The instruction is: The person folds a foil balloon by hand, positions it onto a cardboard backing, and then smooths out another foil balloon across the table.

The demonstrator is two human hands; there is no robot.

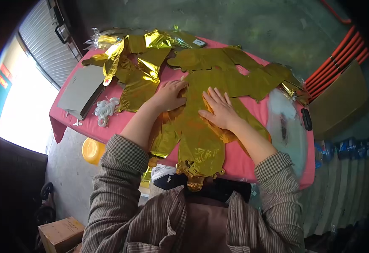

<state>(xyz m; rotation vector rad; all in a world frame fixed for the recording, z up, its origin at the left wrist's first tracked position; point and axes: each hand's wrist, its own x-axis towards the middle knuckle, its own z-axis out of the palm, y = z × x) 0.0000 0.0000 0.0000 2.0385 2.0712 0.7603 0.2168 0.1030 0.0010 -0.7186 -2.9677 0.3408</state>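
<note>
A flat, uninflated gold foil balloon (202, 137) lies over the pink-covered table (243, 165), its near end hanging past the front edge. My left hand (168, 96) rests on the foil's left side, fingers stretched out. Spread flat on its right side is my right hand (221, 111), fingers apart. Neither hand grips anything. More flat gold foil (223, 58) covers the far middle and right of the table. At the back left, a crumpled gold foil piece (140, 86) catches the light.
A grey flat box (81, 89) and a tangle of white ribbon (105, 109) lie on the left. Clear plastic (287, 139) and a black object (306, 119) are on the right. Beyond stand orange-red poles (335, 63) and cardboard (340, 99). A yellow tub (93, 151) sits below the table's left edge.
</note>
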